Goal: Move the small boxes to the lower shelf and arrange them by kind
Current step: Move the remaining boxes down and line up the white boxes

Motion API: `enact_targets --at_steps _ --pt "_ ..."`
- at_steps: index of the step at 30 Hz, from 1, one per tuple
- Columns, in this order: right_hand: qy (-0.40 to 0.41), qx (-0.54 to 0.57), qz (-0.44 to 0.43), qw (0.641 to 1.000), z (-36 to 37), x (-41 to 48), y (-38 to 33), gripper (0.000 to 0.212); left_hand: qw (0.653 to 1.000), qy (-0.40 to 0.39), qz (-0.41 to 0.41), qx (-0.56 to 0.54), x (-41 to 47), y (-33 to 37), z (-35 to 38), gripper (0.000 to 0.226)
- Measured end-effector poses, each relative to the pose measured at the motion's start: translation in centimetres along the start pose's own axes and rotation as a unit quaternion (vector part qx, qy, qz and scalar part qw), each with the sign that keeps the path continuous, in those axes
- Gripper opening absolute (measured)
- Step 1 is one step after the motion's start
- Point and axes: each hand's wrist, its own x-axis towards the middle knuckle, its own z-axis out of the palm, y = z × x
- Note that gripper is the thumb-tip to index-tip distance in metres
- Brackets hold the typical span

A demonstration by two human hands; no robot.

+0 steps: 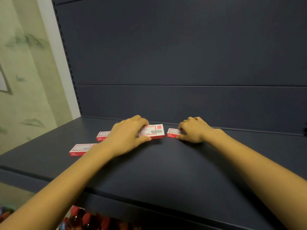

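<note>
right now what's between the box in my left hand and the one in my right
Nothing: head view shows only bare shelf between the left-hand box and the right-hand box.

The small flat cardboard box gripped by the left hand is printed white with a red border, a red corner square and a grey patch. The same print is borne by the second box pinched by the right hand, and by the third box and fourth box left of the left-hand grip. The shelf board beneath the grips is plain slate blue.
</note>
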Motion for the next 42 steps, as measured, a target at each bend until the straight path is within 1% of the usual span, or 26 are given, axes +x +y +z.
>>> enact_targets --at_steps 3,8,12,15,21,27,31,32,33,34,36,40,42 --pt "0.024 0.006 0.008 1.000 -0.1 -0.4 -0.6 0.051 1.000 0.019 0.005 -0.010 -0.4 -0.5 -0.7 0.040" --pt "0.093 0.099 0.029 0.990 -1.4 -3.5 -0.6 0.043 0.999 0.009 0.019 -0.039 -0.2 -0.5 -1.1 0.038" --pt "0.138 0.115 0.050 0.982 -2.5 -8.3 1.3 0.042 0.994 0.018 0.054 -0.089 1.0 1.7 -1.0 0.033" --pt "0.146 0.120 0.079 0.979 -3.1 -12.6 3.1 0.041 0.989 0.011 0.089 -0.116 2.2 4.7 -0.5 0.033" --pt "0.154 0.116 0.155 0.969 -3.9 -21.8 7.7 0.041 0.973 -0.006 0.177 -0.148 4.5 13.7 0.5 0.034" --pt "0.139 0.085 0.225 0.961 -3.9 -31.5 12.1 0.041 0.950 -0.006 0.254 -0.182 5.3 24.2 1.1 0.034" --pt "0.128 0.071 0.268 0.952 -4.4 -38.8 15.6 0.040 0.937 -0.012 0.280 -0.207 5.0 31.9 1.4 0.035" --pt "0.127 0.072 0.287 0.947 -4.7 -43.2 17.8 0.040 0.932 -0.015 0.296 -0.209 4.8 36.9 1.7 0.036" --pt "0.127 0.071 0.291 0.946 -4.7 -46.3 19.4 0.040 0.930 -0.015 0.299 -0.215 4.5 40.3 1.7 0.036" --pt "0.123 0.070 0.295 0.945 -4.3 -46.5 19.9 0.040 0.928 -0.018 0.301 -0.219 4.2 40.5 1.4 0.036" --pt "0.121 0.059 0.303 0.944 -3.9 -51.5 22.1 0.040 0.923 -0.020 0.309 -0.226 3.6 46.1 1.8 0.035" --pt "0.124 0.049 0.308 0.942 -3.3 -52.9 22.7 0.045 0.927 -0.014 0.297 -0.229 3.4 47.1 1.7 0.033" --pt "0.127 0.057 0.322 0.937 -3.1 -55.8 24.1 0.045 0.923 -0.007 0.306 -0.233 2.6 50.4 2.0 0.033"
